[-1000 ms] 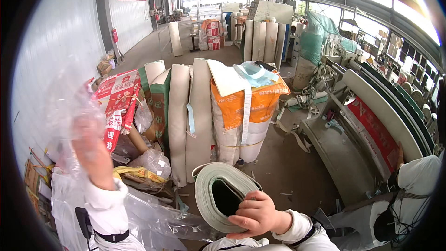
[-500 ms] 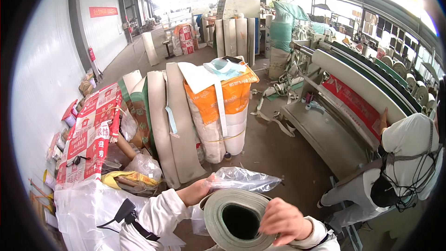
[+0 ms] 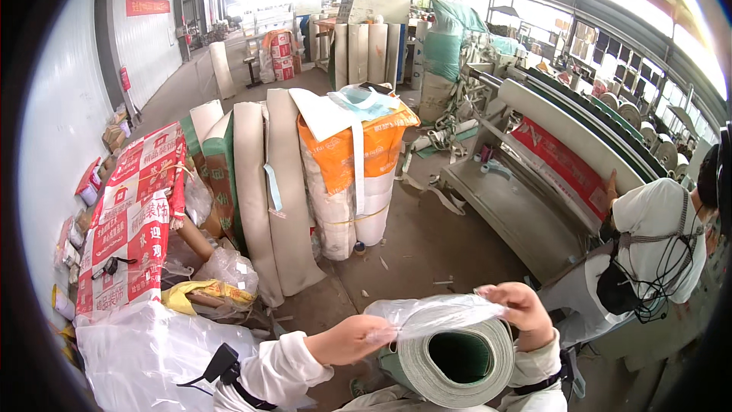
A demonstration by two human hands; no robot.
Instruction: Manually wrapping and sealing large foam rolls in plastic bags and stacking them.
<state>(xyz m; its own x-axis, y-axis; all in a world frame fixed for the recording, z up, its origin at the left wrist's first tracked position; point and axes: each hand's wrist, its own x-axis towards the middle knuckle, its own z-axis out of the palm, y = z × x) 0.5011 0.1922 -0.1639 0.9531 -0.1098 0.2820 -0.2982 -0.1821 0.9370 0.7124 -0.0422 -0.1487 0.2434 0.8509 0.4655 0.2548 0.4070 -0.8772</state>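
A clear plastic bag (image 3: 438, 316) is stretched between my two hands, just beyond the open end of an upright roll of grey-green sheet material (image 3: 492, 366). My left hand (image 3: 358, 339) grips the bag's left end. At its other end, my right hand (image 3: 522, 309) pinches the plastic between thumb and fingers. The roll stands close against me, its dark green hollow core facing up. Its lower part is hidden by my arms and the plastic.
Ahead stand several grey rolls (image 3: 286, 206) beside an orange-wrapped bundle (image 3: 358, 145). Red-and-white packaging (image 3: 133, 214) and plastic sheeting (image 3: 160, 351) lie at left. On the right, a co-worker (image 3: 656, 236) touches the pale roll on a long rolling machine (image 3: 526, 206).
My right hand has left the roll's rim and taken hold of the plastic bag, which is now spread across between both hands. The roll appears further right in view.
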